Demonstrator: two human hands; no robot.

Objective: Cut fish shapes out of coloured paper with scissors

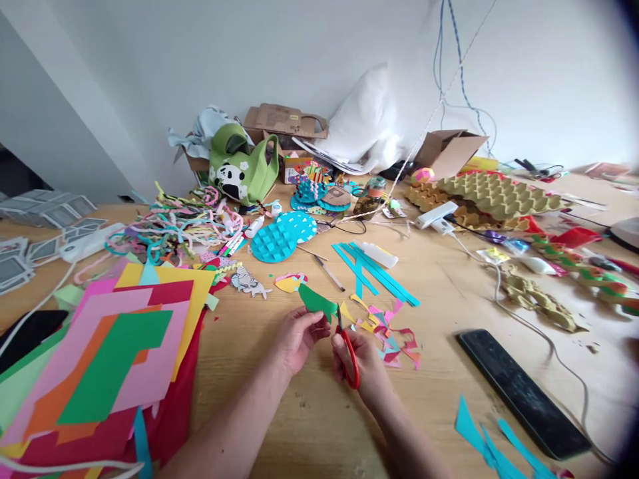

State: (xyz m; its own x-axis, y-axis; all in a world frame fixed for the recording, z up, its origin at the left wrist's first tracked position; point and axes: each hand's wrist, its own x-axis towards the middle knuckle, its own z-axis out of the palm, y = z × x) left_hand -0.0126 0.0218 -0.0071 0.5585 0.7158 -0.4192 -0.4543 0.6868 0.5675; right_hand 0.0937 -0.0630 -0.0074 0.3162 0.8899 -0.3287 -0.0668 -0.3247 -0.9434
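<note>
Between thumb and fingers, my left hand [299, 336] pinches a piece of green paper [315, 303] above the middle of the table. My right hand [362, 362] is wrapped round the handles of red-handled scissors [351, 356]. Their blades meet the right end of the green paper; whether they are parted there is hard to make out. Small colourful paper scraps [394, 336] lie just right of the hands. Beyond them, a fish-shaped paper cutout [290, 282] and a slim pen-like tool [329, 273] rest on the wood.
Stacked coloured paper [117, 362] covers the left side. Blue strips [382, 269] and a white glue bottle [380, 254] lie ahead. A black phone-like slab [522, 392] and a white cable [529, 326] are at right. Pipe cleaners [180, 229], a green panda bag [244, 169] and egg trays [499, 189] stand farther back.
</note>
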